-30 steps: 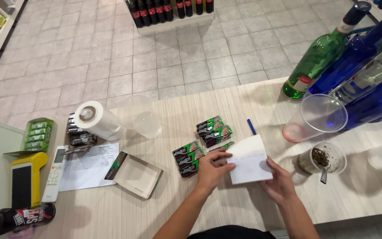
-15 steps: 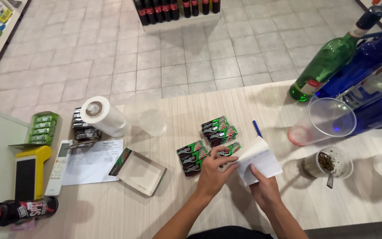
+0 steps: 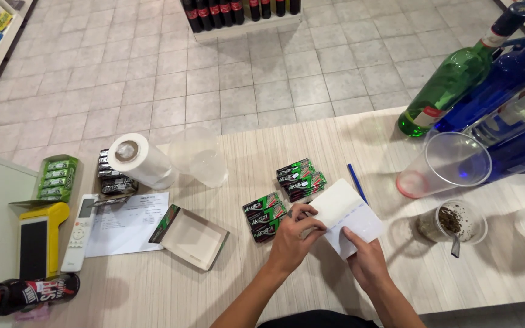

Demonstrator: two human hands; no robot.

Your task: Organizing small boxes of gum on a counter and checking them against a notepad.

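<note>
— We have the white paper slip turned now — it sits tilted just right of the frame's centre, no longer square to the counter edge as a second ago.

— Yes. Our left hand closes its fingers on the slip's left edge; our right hand pinches the lower corner with thumb and forefinger.

— And the green gum packs?

— Unmoved beside our left hand, like the blue pen behind the slip — we judge the slip is being handled, not set down.
</note>
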